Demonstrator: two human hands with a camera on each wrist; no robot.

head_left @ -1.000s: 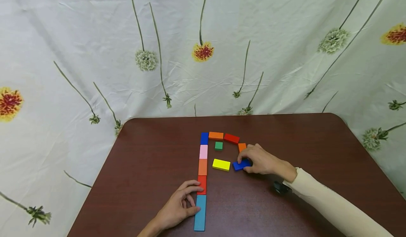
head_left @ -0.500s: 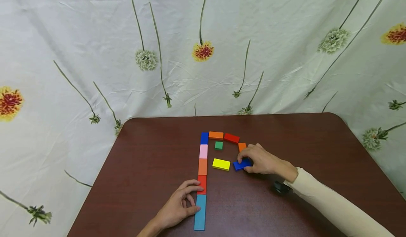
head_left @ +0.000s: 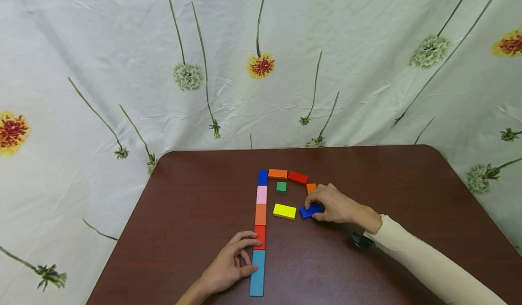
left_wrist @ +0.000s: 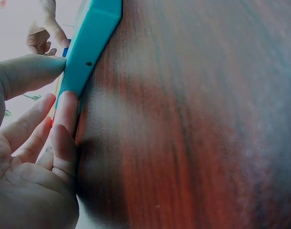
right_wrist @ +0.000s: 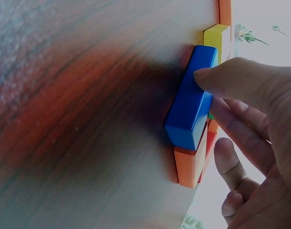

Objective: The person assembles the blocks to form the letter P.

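Observation:
Between thumb and fingers, my right hand (head_left: 336,205) pinches a blue block (right_wrist: 192,98) lying on the table, with the thumb on its near side. An orange block (head_left: 311,188) stands right behind it, partly covered by the fingers. A yellow block (head_left: 284,211) lies just left of the blue one, a gap between them. My left hand (head_left: 228,265) rests beside a straight column of blocks. Its thumb touches the light blue block (head_left: 257,273), and its loosely bent fingers lie on the red block (head_left: 260,238) above that.
Farther up the column are a salmon block (head_left: 260,214), a pink block (head_left: 262,195) and a second blue block (head_left: 263,177). An orange block (head_left: 277,174) and a red block (head_left: 298,177) curve rightward from its top, around a green block (head_left: 281,187). A flowered cloth (head_left: 228,33) hangs behind the table.
The blue block under my right hand has shifted very slightly to the right and away from me. The left hand and the other blocks stay put.

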